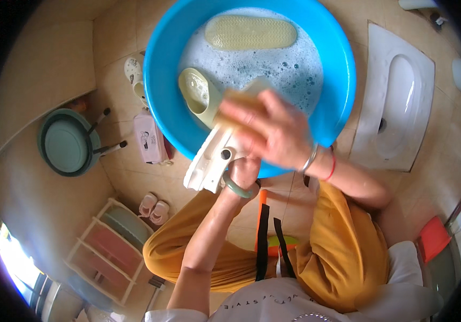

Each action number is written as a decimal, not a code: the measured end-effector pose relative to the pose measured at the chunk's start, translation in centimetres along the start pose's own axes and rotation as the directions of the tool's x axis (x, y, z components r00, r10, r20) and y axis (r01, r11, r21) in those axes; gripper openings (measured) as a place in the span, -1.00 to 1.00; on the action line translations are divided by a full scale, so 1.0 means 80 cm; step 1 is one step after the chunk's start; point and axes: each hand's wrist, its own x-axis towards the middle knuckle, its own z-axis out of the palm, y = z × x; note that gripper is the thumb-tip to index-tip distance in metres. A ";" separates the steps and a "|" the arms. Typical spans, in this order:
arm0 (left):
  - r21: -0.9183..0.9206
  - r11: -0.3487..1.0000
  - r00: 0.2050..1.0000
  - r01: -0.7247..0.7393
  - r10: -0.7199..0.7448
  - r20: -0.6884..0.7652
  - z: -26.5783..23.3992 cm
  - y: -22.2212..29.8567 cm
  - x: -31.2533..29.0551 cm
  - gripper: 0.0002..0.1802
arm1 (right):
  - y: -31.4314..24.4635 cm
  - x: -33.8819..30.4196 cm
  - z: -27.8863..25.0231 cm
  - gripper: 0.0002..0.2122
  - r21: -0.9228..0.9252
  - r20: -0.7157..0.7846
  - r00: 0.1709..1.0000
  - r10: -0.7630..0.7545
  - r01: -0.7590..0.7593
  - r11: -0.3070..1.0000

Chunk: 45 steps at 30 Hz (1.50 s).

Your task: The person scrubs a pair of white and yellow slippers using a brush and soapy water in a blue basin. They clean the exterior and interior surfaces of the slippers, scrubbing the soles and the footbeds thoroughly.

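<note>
My left hand (245,170), a green bangle at its wrist, grips a white clog (209,158) with a dark round rivet, over the near rim of a blue basin (343,70). Pressed to the clog's upper end is a tan scrubbing brush (238,107), smeared by motion, with my right hand (287,131) closed on it; its bristles cannot be made out. In the basin's foamy water, a pale green slipper (249,32) lies sole up at the far side. Another pale green slipper (195,91) leans at the left, opening upward, partly hidden by the brush.
A white squat toilet (397,102) is set in the tiled floor at right. Left of the basin are a pink box (149,138) and white shoes (133,70). Green folding basins (64,142) hang on the wall above a slatted rack (110,252). Small pink shoes (154,208) stand near my knee.
</note>
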 end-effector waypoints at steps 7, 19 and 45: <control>0.228 0.971 0.967 -0.078 0.018 0.255 -0.020 0.036 0.015 -0.59 | 0.038 -0.009 -0.001 -0.56 -0.045 0.006 0.978 0.208 -0.208 0.977; 0.288 0.958 0.944 0.017 -0.110 0.311 -0.034 0.052 0.013 -0.55 | 0.083 0.003 0.005 -0.60 -0.181 -0.108 0.964 0.243 -0.259 0.949; -0.744 0.481 0.865 0.465 -0.426 0.265 -0.056 -0.011 0.065 -0.13 | 0.016 0.001 0.054 -0.58 0.260 0.050 0.983 0.179 -0.186 0.948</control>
